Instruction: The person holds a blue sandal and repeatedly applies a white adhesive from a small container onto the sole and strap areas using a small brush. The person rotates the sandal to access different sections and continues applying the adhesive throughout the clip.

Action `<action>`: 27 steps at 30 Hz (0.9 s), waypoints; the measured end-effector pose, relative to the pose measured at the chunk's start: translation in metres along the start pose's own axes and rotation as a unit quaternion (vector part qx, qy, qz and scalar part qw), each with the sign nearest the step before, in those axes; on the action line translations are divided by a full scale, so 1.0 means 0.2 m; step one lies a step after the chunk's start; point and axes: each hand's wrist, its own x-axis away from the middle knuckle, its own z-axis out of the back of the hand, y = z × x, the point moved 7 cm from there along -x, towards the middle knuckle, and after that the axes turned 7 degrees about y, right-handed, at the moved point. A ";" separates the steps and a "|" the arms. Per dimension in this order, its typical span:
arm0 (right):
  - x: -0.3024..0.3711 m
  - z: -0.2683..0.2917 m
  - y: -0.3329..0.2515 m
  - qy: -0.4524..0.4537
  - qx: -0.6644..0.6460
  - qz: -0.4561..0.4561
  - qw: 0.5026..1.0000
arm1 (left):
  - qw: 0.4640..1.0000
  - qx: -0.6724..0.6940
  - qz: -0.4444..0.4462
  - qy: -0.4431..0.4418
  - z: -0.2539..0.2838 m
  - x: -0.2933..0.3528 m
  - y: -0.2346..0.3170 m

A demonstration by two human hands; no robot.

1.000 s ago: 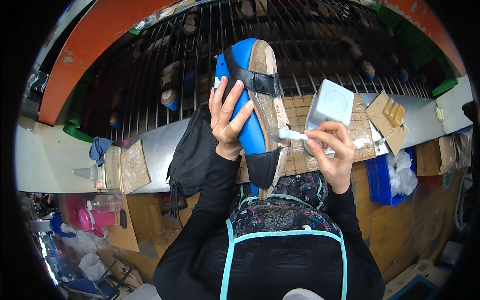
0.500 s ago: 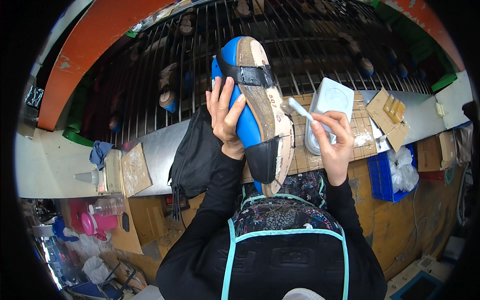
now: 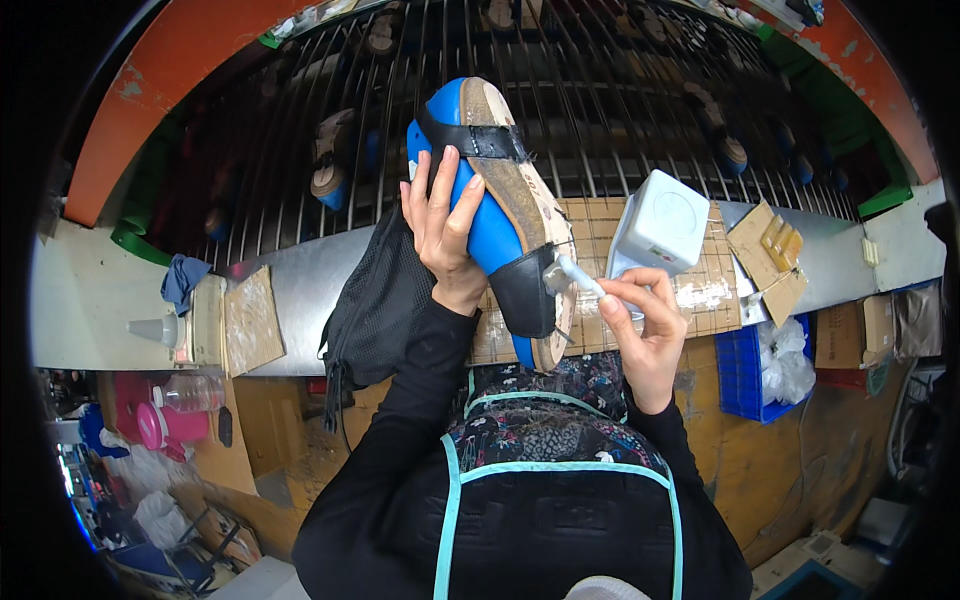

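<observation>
The person's left hand point(image 3: 445, 245) held the blue shoe point(image 3: 500, 235) tight, up in the air in front of the metal bars point(image 3: 590, 170). The right hand point(image 3: 645, 330) pinched a white brush point(image 3: 580, 275) between thumb and fingers, with its tip at the shoe's lower black strap point(image 3: 525, 300). A white pot point(image 3: 662, 222) stood on cardboard point(image 3: 708, 285) near that hand; its inside was hidden. Below the table point(image 3: 300, 275), a blue crate point(image 3: 737, 375) held clear plastic bags point(image 3: 785, 375). A pink tub point(image 3: 180, 425) sat at the far left, beside a clear jar point(image 3: 195, 393).

Head-worn fisheye looks down at nearby hands point(image 3: 447, 248).
</observation>
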 end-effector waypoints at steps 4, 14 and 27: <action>-0.05 -0.02 -0.03 0.016 0.050 0.067 0.996 | 1.000 0.003 -0.006 -0.003 0.00 -0.01 -0.01; -0.06 -0.01 -0.06 0.004 0.102 0.138 0.985 | 1.000 -0.003 0.003 -0.001 0.01 -0.02 -0.02; 0.00 0.05 -0.16 -0.010 0.164 0.252 0.954 | 0.999 0.008 0.037 -0.025 -0.01 -0.06 -0.02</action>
